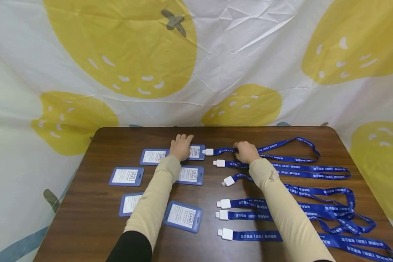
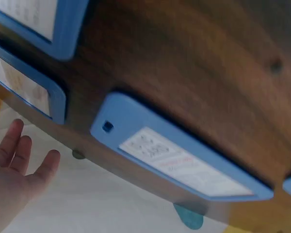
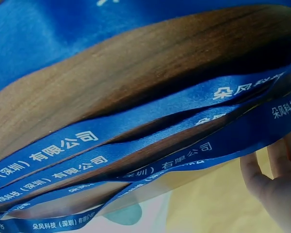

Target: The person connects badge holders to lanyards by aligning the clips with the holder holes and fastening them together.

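Observation:
My left hand [image 1: 181,147] reaches over the far row of blue card holders, its fingers extended. It overlaps one card holder [image 1: 196,152] in the head view; in the left wrist view the fingers [image 2: 22,155] are spread and nothing shows between them. My right hand [image 1: 246,152] pinches the strap of the farthest blue lanyard [image 1: 224,151], just behind its white clip [image 1: 208,152]. That clip lies right at the slotted end of the card holder. In the right wrist view, the fingers [image 3: 254,172] are at the lanyard's edge, partly hidden by it.
More blue card holders [image 1: 126,176] lie on the left of the brown table [image 1: 95,225]. Several blue lanyards [image 1: 255,235] with white clips stretch across the right side, loops toward the right edge. A lemon-print cloth [image 1: 242,65] hangs behind the table.

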`<state>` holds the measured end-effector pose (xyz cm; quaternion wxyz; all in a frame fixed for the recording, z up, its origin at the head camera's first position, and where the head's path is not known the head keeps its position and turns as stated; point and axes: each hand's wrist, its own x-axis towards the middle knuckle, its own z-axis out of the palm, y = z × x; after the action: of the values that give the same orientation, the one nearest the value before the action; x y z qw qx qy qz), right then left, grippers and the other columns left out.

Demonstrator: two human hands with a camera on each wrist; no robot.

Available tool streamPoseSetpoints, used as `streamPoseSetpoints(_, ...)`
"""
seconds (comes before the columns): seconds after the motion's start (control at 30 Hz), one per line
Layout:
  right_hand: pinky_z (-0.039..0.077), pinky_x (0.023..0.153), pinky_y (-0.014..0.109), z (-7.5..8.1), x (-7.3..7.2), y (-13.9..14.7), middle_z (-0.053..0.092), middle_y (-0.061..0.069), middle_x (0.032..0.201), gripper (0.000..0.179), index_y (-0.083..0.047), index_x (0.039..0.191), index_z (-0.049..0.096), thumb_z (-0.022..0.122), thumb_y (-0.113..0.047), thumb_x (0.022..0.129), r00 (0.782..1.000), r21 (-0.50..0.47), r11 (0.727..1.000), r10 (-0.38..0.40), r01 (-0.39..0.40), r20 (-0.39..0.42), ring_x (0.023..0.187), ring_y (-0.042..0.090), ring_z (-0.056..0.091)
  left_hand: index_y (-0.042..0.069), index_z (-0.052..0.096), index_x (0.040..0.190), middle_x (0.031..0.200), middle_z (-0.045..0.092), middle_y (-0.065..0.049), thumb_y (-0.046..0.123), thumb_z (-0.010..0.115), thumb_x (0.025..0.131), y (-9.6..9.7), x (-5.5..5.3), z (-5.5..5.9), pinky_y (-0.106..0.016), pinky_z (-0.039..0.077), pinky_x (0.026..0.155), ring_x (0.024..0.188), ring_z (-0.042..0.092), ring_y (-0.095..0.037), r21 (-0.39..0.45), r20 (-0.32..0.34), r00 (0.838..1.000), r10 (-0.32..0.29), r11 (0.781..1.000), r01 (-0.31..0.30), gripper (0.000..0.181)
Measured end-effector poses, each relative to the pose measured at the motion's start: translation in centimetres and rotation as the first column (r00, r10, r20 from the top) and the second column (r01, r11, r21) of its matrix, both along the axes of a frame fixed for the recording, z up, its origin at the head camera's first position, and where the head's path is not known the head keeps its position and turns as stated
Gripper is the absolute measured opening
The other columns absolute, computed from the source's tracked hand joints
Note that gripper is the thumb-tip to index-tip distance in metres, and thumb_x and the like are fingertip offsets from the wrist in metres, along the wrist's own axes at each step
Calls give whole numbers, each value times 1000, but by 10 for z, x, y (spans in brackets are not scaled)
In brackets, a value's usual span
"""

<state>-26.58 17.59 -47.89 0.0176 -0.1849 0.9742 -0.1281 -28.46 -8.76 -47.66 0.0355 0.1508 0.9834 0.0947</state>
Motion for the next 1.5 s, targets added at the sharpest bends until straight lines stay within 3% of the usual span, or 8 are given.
streamPoseSetpoints(0.13, 46, 70, 52, -1, 4, -1, 63, 15, 95, 22, -3, 96, 65, 66, -7, 75, 995, 0, 1000, 10, -10, -98, 92, 36, 55, 10, 41, 134, 125, 48, -15, 12, 51, 89, 0, 7, 2, -48, 35, 91, 119, 36, -33, 55, -24, 1000, -15, 998, 16, 46)
streamPoseSetpoints(0.3, 45, 75, 50, 4, 9, -3, 59, 18, 102, 21, 0, 94, 65, 67, -7, 75, 982, -80, 996, 21, -37, -187, 96, 36, 53, 5, 48, 125, 118, 51, -15, 12, 52, 88, -1, 16, 9, -46, 39, 89, 112, 43, -32, 152, -35, 998, -54, 987, 59, 38)
streamPoseSetpoints(0.53, 42, 85, 48, 12, 19, -7, 57, 18, 106, 25, 1, 102, 63, 65, -9, 79, 993, -130, 991, 24, -39, -113, 101, 35, 51, 2, 50, 107, 92, 55, -11, 10, 56, 85, -5, 27, 13, -39, 44, 73, 84, 53, -26, 303, -66, 997, -40, 951, 59, 24)
streamPoseSetpoints(0.77, 41, 88, 47, 18, 30, -12, 57, 18, 107, 29, 3, 107, 60, 65, -10, 81, 994, -177, 983, 33, -50, -101, 103, 36, 50, 2, 49, 101, 71, 49, -3, 8, 59, 82, -12, 40, 17, -32, 39, 56, 60, 47, -17, 445, -111, 993, -30, 892, 76, 22)
streamPoseSetpoints(0.87, 41, 88, 46, 18, 33, -14, 57, 18, 106, 31, 4, 108, 59, 65, -11, 81, 994, -185, 981, 44, -61, -97, 103, 35, 51, 2, 50, 101, 69, 48, -1, 7, 59, 83, -16, 46, 17, -28, 37, 54, 57, 44, -14, 470, -120, 992, -33, 878, 86, 21)
streamPoseSetpoints(0.97, 42, 87, 45, 19, 38, -17, 59, 18, 103, 30, 4, 105, 59, 65, -12, 81, 994, -193, 978, 57, -74, -91, 100, 34, 53, 2, 51, 101, 69, 49, -1, 7, 59, 83, -20, 53, 18, -27, 37, 54, 57, 44, -13, 466, -112, 992, -51, 879, 98, 20)
streamPoseSetpoints(1.3, 46, 71, 41, 20, 54, -17, 58, 9, 85, 14, -2, 85, 59, 67, -11, 79, 987, -191, 973, 111, -133, -118, 79, 26, 55, 4, 61, 89, 79, 57, -3, 8, 59, 84, -29, 73, 17, -29, 45, 65, 70, 52, -16, 385, -123, 988, -99, 912, 139, 7)
streamPoseSetpoints(1.5, 46, 72, 41, 21, 63, -18, 59, 9, 88, 11, -3, 83, 60, 68, -10, 79, 984, -218, 963, 131, -155, -121, 80, 25, 56, 6, 61, 82, 77, 54, -2, 7, 59, 84, -31, 82, 16, -29, 44, 64, 70, 50, -15, 394, -144, 983, -112, 905, 161, 3)
